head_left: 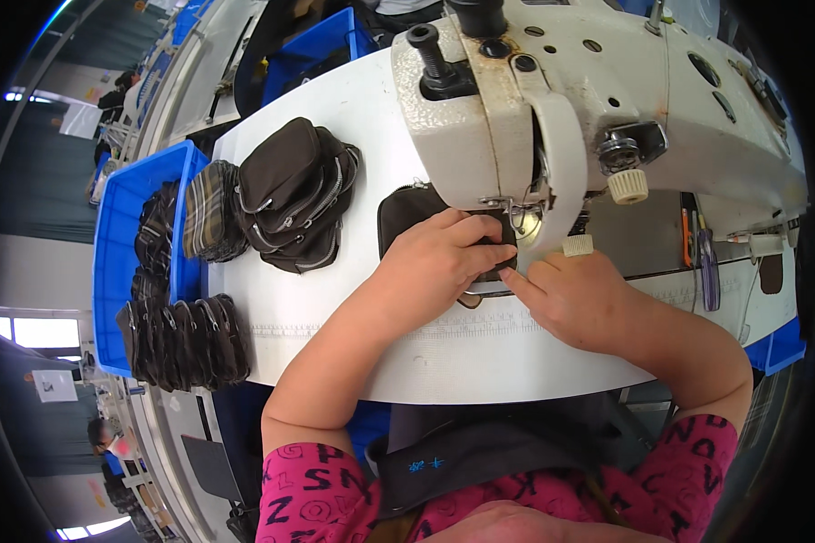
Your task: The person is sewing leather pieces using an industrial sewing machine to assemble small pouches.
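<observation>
A dark brown zippered fabric pouch point(409, 214) lies on the sewing machine bed, its right end under the presser foot area. My left hand point(445, 261) lies over this pouch, its fingers bent and pressing the cloth near the needle. Close against its near edge is my right hand point(570, 294), fingers curled, with thumb and forefinger at the cloth beside the left fingertips. The white sewing machine point(480, 136) stands over both hands. Its head and my fingers hide the stitching point and part of the pouch.
Left of the machine sit a stack of dark pouches point(290, 190), a plaid piece point(210, 213) and a row of pouches point(186, 342) by a blue bin point(113, 271). A purple-handled screwdriver point(708, 276) lies at right. A ruler strip point(335, 329) runs along the white table.
</observation>
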`<state>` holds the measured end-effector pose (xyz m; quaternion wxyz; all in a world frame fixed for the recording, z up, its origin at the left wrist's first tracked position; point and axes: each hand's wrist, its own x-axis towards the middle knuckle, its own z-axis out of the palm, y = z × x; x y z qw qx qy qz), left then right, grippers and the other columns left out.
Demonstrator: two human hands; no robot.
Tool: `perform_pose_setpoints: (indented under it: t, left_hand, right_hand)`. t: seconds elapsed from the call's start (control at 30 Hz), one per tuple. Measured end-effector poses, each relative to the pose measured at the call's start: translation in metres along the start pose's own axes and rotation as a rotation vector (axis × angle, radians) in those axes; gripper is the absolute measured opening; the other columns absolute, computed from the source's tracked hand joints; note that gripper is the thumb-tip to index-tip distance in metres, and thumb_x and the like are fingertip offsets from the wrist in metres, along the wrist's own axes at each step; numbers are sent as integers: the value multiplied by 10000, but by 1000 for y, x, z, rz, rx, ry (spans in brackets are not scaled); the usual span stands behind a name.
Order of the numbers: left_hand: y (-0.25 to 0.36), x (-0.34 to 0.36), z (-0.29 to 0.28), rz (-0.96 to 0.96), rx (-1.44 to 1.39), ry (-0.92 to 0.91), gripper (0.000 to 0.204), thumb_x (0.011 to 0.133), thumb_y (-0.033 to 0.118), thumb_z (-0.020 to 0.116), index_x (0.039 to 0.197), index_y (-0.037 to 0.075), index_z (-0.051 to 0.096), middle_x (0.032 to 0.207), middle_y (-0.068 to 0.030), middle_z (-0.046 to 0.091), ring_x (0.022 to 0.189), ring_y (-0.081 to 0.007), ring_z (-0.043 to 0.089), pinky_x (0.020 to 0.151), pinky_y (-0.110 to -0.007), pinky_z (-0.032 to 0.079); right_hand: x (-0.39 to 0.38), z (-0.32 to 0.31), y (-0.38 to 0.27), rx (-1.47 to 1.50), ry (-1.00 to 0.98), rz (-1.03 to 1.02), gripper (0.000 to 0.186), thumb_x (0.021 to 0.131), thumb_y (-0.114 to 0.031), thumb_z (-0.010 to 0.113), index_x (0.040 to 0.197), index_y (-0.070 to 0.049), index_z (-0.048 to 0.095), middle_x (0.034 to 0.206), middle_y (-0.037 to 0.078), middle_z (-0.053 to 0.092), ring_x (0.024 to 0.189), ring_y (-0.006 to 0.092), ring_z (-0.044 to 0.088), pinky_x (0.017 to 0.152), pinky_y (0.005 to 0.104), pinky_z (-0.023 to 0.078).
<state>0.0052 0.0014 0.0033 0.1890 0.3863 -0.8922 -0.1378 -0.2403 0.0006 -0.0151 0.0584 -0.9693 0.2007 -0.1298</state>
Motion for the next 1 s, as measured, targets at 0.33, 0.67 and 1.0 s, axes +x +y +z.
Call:
perform_pose_setpoints:
  t: [0.33,0.67,1.0]
  left_hand:
    - [-15,4,-1,-58,18,10,346,812,64,730,1142,145,794,1182,-17,711,1096,-253,650,942,-335,542]
    - [-13,7,-2,-100,39,-31,354,847,59,736,1181,175,764,1080,-23,727,1063,-264,667,841,-382,573]
    - [-29,9,12,-233,-121,-11,220,928,88,713,1133,141,774,1069,-92,739,1030,-276,692,861,-416,536]
  right_hand:
    - [7,10,7,-88,101,65,432,819,-95,683,1240,-2,696,843,43,660,689,237,657,588,396,521]
    - [5,9,10,-72,97,78,427,794,-116,721,1197,19,677,865,35,674,698,244,670,604,391,516]
    - [4,9,10,-10,17,111,546,790,-157,759,1310,-28,657,845,29,678,766,246,694,638,386,533]
